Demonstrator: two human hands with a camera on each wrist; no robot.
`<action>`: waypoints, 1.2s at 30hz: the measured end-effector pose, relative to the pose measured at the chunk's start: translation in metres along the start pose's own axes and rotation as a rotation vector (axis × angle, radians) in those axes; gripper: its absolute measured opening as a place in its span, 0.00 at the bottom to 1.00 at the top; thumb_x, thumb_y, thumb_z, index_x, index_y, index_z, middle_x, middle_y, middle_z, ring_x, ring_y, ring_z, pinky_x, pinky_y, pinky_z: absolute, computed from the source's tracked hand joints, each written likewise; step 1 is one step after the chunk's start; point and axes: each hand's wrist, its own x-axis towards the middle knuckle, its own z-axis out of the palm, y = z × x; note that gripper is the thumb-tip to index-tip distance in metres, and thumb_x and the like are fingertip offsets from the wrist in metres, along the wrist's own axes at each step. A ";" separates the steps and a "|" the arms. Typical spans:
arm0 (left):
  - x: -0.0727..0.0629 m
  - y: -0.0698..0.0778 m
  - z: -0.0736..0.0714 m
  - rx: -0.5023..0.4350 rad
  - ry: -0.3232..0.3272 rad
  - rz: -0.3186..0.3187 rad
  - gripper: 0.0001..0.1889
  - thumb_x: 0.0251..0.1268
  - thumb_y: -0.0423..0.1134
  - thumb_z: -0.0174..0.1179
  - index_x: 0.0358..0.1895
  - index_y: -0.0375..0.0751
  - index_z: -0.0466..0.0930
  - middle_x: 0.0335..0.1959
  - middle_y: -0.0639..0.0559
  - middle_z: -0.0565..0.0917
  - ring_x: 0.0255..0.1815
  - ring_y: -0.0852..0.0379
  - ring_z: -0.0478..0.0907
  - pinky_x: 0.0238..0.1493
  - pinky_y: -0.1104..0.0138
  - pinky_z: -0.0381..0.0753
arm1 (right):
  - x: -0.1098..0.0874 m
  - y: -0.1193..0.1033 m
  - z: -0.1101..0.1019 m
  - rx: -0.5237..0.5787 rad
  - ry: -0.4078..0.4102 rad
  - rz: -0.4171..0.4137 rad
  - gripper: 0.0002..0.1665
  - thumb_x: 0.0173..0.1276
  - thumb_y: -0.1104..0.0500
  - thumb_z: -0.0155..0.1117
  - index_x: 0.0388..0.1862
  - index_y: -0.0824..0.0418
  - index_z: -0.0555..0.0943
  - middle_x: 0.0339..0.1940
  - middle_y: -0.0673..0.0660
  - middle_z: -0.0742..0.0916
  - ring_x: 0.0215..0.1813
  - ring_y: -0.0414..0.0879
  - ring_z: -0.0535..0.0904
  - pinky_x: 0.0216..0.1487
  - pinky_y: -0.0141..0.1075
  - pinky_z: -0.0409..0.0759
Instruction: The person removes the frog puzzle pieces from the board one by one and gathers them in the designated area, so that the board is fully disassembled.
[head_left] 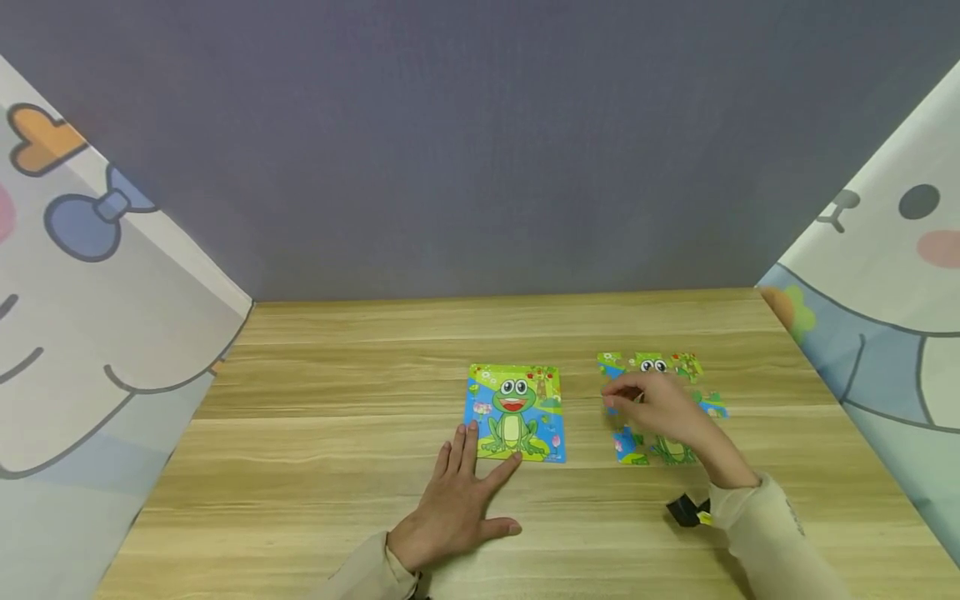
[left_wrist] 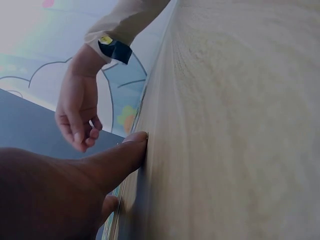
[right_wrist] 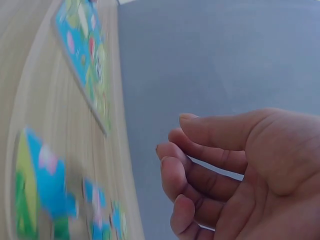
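A square frog puzzle (head_left: 517,408) lies on the wooden table, its picture whole. My left hand (head_left: 452,510) rests spread on the table, fingertips touching the puzzle's lower left edge and bottom. To the right are several separate jigsaw pieces (head_left: 628,448), set apart in a rough square that forms a second frog picture. Above these pieces hovers my right hand (head_left: 660,407), hiding some of them. In the right wrist view, the right hand's thumb and fingers (right_wrist: 175,175) are loosely bent and apart, with nothing between them.
The wooden table (head_left: 337,417) meets a grey wall (head_left: 480,167) at the back. Cartoon-printed panels stand at the left (head_left: 75,333) and right (head_left: 892,333). A black piece with a yellow tab (head_left: 684,510) shows at my right cuff.
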 end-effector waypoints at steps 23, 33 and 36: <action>0.000 0.000 -0.003 0.009 -0.025 0.000 0.42 0.60 0.71 0.58 0.78 0.66 0.59 0.79 0.20 0.44 0.81 0.25 0.42 0.74 0.36 0.56 | 0.037 -0.050 0.068 0.086 -0.134 -0.060 0.19 0.67 0.58 0.69 0.55 0.65 0.83 0.50 0.60 0.85 0.34 0.38 0.75 0.33 0.29 0.75; 0.001 -0.001 -0.001 0.024 -0.016 0.001 0.42 0.59 0.71 0.58 0.77 0.67 0.59 0.78 0.20 0.46 0.81 0.25 0.44 0.74 0.36 0.58 | 0.036 -0.056 0.087 -0.107 -0.164 -0.003 0.32 0.64 0.51 0.73 0.63 0.63 0.79 0.59 0.60 0.81 0.52 0.51 0.82 0.51 0.48 0.83; 0.001 -0.001 -0.001 0.030 -0.016 0.002 0.42 0.59 0.72 0.58 0.77 0.67 0.59 0.78 0.20 0.46 0.81 0.25 0.44 0.74 0.36 0.58 | 0.035 -0.056 0.088 -0.135 -0.183 -0.007 0.33 0.63 0.51 0.74 0.64 0.64 0.79 0.57 0.60 0.81 0.48 0.48 0.81 0.49 0.46 0.83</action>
